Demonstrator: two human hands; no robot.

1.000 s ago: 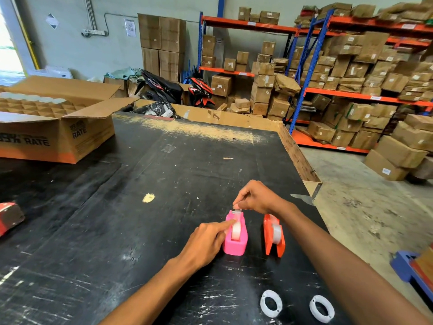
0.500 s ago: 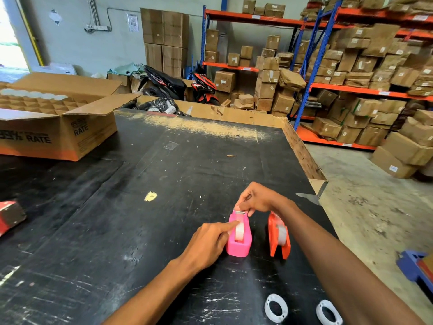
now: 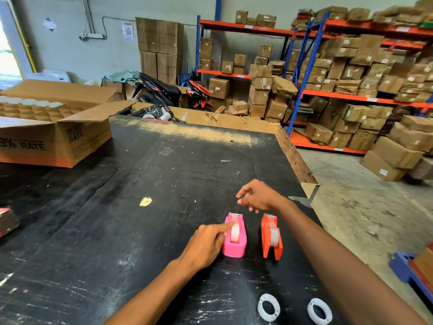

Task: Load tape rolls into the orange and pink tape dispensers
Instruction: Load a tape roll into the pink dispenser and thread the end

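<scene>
The pink tape dispenser (image 3: 235,242) stands on the black table (image 3: 140,231) with a clear tape roll (image 3: 235,231) seated in its slot. Right beside it the orange tape dispenser (image 3: 271,245) also carries a clear roll (image 3: 274,235). My left hand (image 3: 206,245) rests against the pink dispenser's left side, index finger pressing on its top edge. My right hand (image 3: 260,195) hovers just beyond both dispensers, fingers spread and holding nothing. Two empty white tape cores, one (image 3: 268,307) to the left of the other (image 3: 319,311), lie flat near the table's front edge.
An open cardboard box (image 3: 56,134) with a divider grid sits at the table's far left. A red and black object (image 3: 7,221) lies at the left edge. The table's right edge (image 3: 297,160) drops to the concrete floor. Shelves of cartons fill the background.
My right hand has let go of the tape end at the pink dispenser's cutter and lifted away, fingers opening. My left hand stays against the pink dispenser.
</scene>
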